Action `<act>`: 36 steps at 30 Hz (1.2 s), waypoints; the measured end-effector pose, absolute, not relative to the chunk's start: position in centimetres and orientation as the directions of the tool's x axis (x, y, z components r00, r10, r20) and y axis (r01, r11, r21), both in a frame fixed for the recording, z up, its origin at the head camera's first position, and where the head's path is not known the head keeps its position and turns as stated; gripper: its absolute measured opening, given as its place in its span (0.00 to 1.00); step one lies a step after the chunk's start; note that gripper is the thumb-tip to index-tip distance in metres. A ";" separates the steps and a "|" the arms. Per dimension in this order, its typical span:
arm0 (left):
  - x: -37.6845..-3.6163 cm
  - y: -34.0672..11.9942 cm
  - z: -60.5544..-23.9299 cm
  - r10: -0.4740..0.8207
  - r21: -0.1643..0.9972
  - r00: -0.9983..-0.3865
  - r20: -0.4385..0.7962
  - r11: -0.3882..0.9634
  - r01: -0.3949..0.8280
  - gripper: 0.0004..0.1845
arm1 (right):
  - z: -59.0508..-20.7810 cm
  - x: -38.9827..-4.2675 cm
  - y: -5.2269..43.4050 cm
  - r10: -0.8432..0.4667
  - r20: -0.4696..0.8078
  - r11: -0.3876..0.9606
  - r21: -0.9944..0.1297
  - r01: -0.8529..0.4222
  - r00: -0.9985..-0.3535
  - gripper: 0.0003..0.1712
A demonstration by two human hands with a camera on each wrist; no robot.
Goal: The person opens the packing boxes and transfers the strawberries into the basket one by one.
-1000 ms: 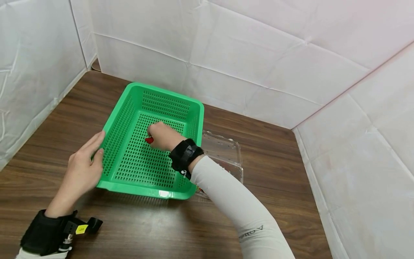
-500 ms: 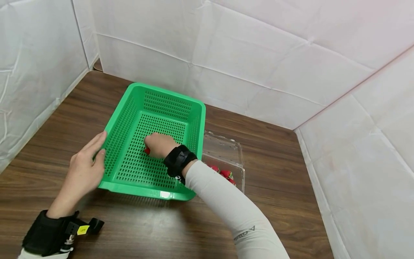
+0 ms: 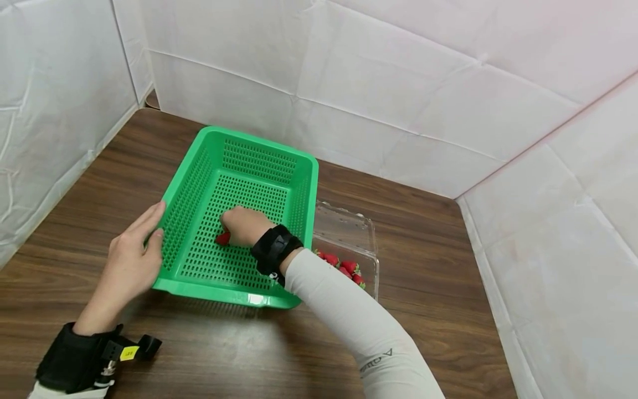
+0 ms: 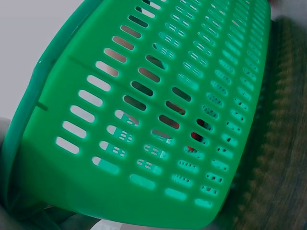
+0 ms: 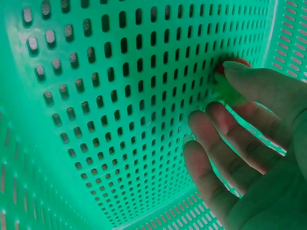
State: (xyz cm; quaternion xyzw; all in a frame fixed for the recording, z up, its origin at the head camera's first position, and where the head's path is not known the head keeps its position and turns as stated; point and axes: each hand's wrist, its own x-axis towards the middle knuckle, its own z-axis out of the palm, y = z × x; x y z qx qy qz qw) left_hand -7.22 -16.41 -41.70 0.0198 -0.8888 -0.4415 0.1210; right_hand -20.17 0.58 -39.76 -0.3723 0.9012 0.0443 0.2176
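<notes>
Right hand (image 3: 244, 226) pinched a strawberry (image 3: 222, 238) at its fingertips, low over the green basket (image 3: 249, 147) floor; left hand (image 3: 133, 256) lay flat against the basket's left wall.

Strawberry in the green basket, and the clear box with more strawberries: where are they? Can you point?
strawberry (image 3: 222, 239), head view, its red side beside the right hand.
green basket (image 3: 234, 299), head view, near rim.
clear box (image 3: 346, 227), head view, raised lid.

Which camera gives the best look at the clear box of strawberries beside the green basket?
The head view: the clear box sits on the table right of the green basket, with red strawberries inside. Both wrist views are filled by the basket's slotted plastic and show nothing of the box.
</notes>
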 end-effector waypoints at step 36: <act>-7.0 -17.3 -41.4 -0.156 0.784 -0.968 0.195 0.619 0.058 0.26 | -29.6 -18.1 7.6 -0.755 -0.041 0.599 -0.451 -0.662 -0.655 0.21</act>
